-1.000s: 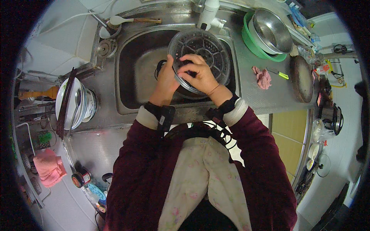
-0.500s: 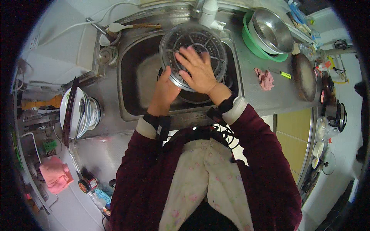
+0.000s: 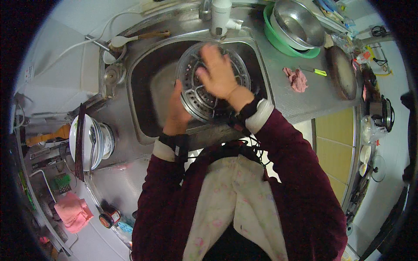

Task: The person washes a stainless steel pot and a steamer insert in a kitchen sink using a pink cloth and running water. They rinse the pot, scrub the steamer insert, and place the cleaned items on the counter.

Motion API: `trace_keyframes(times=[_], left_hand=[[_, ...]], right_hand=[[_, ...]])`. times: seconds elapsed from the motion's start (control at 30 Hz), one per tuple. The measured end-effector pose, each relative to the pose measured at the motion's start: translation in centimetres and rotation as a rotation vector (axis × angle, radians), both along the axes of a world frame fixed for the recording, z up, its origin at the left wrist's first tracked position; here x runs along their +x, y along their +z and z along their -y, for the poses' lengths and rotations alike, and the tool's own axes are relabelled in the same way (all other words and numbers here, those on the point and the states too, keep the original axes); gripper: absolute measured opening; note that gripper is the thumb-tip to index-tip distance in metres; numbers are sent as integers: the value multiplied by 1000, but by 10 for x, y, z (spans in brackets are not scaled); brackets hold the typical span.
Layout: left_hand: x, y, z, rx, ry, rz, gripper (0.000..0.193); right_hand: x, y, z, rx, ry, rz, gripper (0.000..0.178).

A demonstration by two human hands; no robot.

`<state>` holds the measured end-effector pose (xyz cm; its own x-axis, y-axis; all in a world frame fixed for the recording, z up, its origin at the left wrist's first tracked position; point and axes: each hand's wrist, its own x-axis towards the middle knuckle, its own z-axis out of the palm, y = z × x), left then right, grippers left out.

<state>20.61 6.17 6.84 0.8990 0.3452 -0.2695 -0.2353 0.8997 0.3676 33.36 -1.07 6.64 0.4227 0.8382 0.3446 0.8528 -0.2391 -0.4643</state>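
Note:
A round metal steamer tray (image 3: 198, 99), full of small holes and ribs, is held over the sink (image 3: 162, 98). My left hand (image 3: 177, 112) grips its left edge; the thumb is up along the rim and the other fingers are hidden beneath. Across the upper middle of the tray lies my right hand (image 3: 217, 76), stretched out flat and slightly blurred. Whether its palm touches the metal, I cannot tell.
Behind the sink stands a white faucet fitting (image 3: 222, 16). To the right are a green basin (image 3: 271, 38) with a metal colander (image 3: 300, 24), a pink cloth (image 3: 296, 80), a knife (image 3: 313, 70) and a wok-like pan (image 3: 342, 71). Stacked plates (image 3: 92, 150) with chopsticks sit left.
The steamer tray has come lower and nearer to me. My right hand has slid toward its far side, and the whole view has shifted slightly.

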Motion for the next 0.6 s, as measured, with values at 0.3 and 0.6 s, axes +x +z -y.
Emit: trace_keyframes(times=[0.3,0.6], left_hand=[[-3,-20,3,-117,-111,100,48],[-15,-29,-2,309,17,26,34]], right_hand=[[-5,6,3,45,49,-70,52],[-10,-4,12,23,218,-140,45]])
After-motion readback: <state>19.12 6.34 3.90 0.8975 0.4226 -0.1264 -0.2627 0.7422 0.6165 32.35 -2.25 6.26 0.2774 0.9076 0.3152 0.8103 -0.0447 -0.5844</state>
